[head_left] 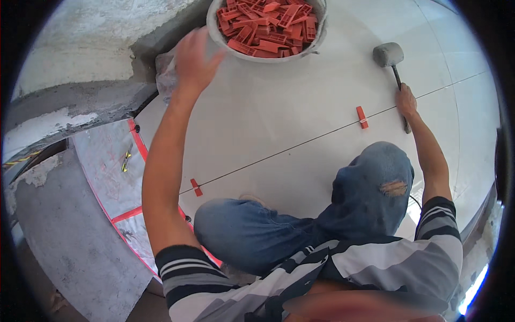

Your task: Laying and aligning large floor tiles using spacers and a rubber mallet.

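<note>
My left hand (194,58) reaches out with fingers apart, just beside the rim of a grey bucket (214,33) full of red plastic tile wedges (268,24); it holds nothing. My right hand (405,100) rests on the handle of a grey rubber mallet (388,53) that lies on the white tile floor (279,102). Two red wedges, one (362,116) at the right and one (196,187) at the left, sit in the joint line between tiles. My knees in blue jeans (370,188) are on the tile.
At left lie bare grey cement (70,236) and a rough concrete step (70,107). A red-edged tile piece (112,161) lies there with a small yellow tool (126,160) on it. A crumpled plastic bag (166,72) sits by the bucket.
</note>
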